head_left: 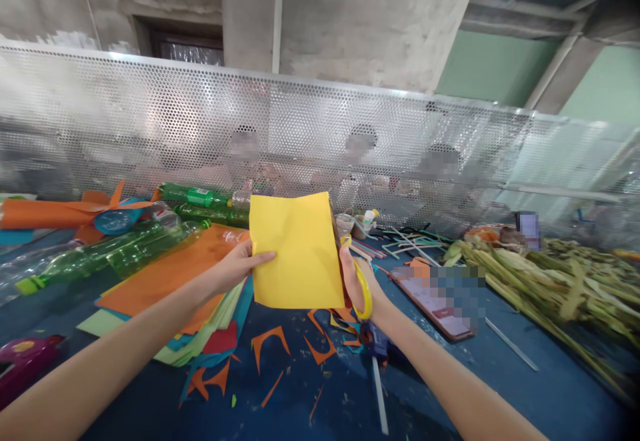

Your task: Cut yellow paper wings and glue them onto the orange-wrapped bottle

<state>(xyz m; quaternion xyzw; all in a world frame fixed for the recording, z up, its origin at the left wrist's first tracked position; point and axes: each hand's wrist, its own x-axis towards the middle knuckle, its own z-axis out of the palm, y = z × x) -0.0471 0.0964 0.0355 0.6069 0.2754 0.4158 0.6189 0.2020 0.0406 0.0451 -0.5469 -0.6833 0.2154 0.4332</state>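
Observation:
A yellow sheet of paper [295, 274] is held up in front of me above the table. My left hand [246, 259] pinches its left edge, thumb on the near face, the other fingers mostly hidden behind. At the sheet's right edge, my right hand [361, 287] is closed around yellow-handled scissors [367, 294]. The scissor blades are not visible, so I cannot tell whether they touch the paper. Orange paper scraps [270, 344] lie on the blue table below. Under my left forearm is a stack of coloured paper sheets [150, 287].
Green plastic bottles [145, 247] and an orange paper pinwheel [95, 211] lie left. A blue glue gun [376, 341] is beneath my right wrist. Right of it are a phone [435, 304], straws [410, 244] and dried husks [545, 274]. A perforated metal screen [200, 114] stands behind.

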